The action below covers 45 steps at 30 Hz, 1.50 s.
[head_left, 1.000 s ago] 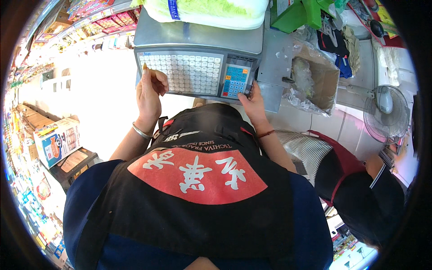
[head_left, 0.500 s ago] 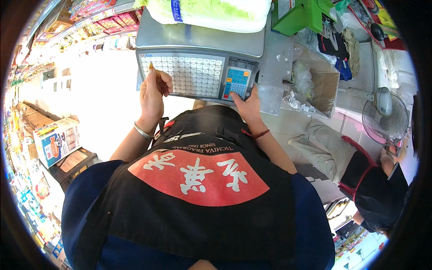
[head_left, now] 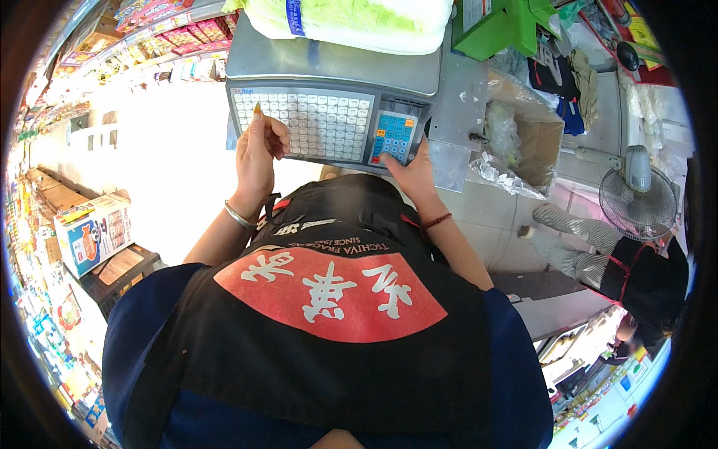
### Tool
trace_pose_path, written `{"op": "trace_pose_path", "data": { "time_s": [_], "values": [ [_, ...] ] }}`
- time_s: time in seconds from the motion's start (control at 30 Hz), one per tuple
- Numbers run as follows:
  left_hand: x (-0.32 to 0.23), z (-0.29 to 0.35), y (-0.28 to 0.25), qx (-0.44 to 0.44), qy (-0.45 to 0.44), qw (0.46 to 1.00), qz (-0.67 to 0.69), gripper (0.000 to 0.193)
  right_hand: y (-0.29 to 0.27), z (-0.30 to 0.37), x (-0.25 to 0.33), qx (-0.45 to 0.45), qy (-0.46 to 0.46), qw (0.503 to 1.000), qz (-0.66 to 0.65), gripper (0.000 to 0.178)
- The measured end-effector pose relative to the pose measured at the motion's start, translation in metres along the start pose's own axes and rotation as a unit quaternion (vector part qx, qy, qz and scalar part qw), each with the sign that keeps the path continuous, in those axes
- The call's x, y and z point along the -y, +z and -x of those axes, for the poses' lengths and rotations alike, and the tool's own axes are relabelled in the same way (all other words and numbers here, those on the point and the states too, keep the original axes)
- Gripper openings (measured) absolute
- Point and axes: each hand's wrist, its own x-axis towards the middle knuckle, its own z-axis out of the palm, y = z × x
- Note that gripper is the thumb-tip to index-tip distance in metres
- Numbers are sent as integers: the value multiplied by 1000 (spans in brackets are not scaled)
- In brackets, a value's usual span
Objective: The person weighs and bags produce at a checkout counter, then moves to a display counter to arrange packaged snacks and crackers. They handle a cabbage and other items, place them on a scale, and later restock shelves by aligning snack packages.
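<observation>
Sitting crosswise, grey scale [head_left: 329, 66]: head view, straight ahead of the person, long axis left to right, right end dipping a touch, key face turned squarely back toward the body.
White key panel [head_left: 325, 127]: filling most of that face, its rows running along the scale's length.
Blue keypad [head_left: 396, 133]: at the right end, orange and red keys among the blue.
Cabbage [head_left: 351, 24]: up on the scale's top, long axis left to right too, greener leaves to the left, whiter toward the right; blue band [head_left: 294, 16] around its left part, top cut off by the frame.
Left hand [head_left: 260, 153]: in front of the panel's left part, thumb up, fingers loosely curled, holding nothing, and hiding some lower keys; silver bangle [head_left: 239, 215] at the wrist.
Right hand [head_left: 413, 173]: thumb at the keypad's lower keys, another finger up the scale's right side; the rest is hidden, so whether it grips cannot be told.
Desk [head_left: 452, 123]: bare grey metal showing right of the scale.
Green device [head_left: 497, 34]: beyond, upper right.
Cardboard box [head_left: 538, 138]: right of the desk, clear plastic inside.
Fan [head_left: 637, 198]: farther right, well apart.
Another person [head_left: 647, 273]: lower right, dark top, striped trousers, well away from the scale.
</observation>
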Motion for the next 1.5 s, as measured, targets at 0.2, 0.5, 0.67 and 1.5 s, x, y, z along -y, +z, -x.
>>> {"op": "trace_pose_path", "data": {
  "time_s": [0.2, 0.5, 0.67, 1.5],
  "values": [
    [5, -2, -6, -5, -16, 999, -47, 53, 2, -19, 48, -52, 39, 995, 76, 111],
    [14, -3, -7, -21, -12, 1000, -7, 54, -26, -27, 2, -88, -4, 996, 2, 65],
    [11, -5, -11, -16, -2, 1000, 2, 52, -76, -26, 32, -17, 46, 992, -120, 31],
    [14, 0, -6, 16, -41, 999, 26, 50, 9, -37, 97, -61, 265, 799, -536, 11]
  ]
}}
